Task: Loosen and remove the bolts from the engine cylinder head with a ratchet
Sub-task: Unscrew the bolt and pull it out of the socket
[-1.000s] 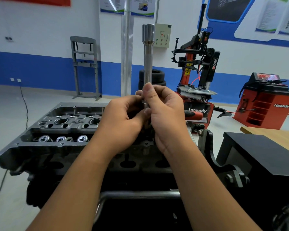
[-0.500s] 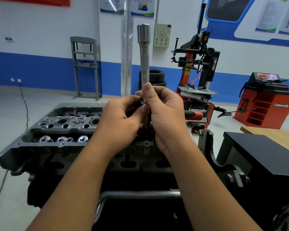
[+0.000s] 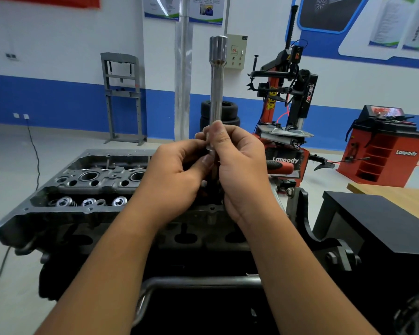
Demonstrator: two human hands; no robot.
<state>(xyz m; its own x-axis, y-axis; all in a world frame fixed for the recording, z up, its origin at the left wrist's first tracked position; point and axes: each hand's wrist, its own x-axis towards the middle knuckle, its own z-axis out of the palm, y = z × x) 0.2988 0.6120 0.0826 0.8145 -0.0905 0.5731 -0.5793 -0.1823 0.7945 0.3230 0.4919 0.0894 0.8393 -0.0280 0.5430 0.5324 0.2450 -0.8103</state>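
From the head camera, both hands are meeting in front of the chest, above the near edge of the engine cylinder head [image 3: 102, 187]. The left hand [image 3: 177, 175] is curling its fingers around the lower part of a long bright socket extension [image 3: 217, 85], its thumb pressing against the shaft. The right hand [image 3: 237, 165] is pinching the same shaft just above, thumb and forefinger closed on it, so each grip is clamped on the tool. The extension is standing upright, its wider socket end pointing up toward the wall. Its lower end is hiding behind the fingers, so whether a bolt or a ratchet is attached there is not clear.

The cylinder head is lying on a dark engine stand [image 3: 324, 238], with round bores and three valve springs [image 3: 90, 201] showing on its left part. A black box [image 3: 385, 221] is sitting to the right, beside a wooden worktop [image 3: 406, 201]. Farther back, a red tyre changer [image 3: 286, 112], a red wheel balancer [image 3: 385, 146] and stacked tyres [image 3: 230, 114] are standing near the blue-and-white wall
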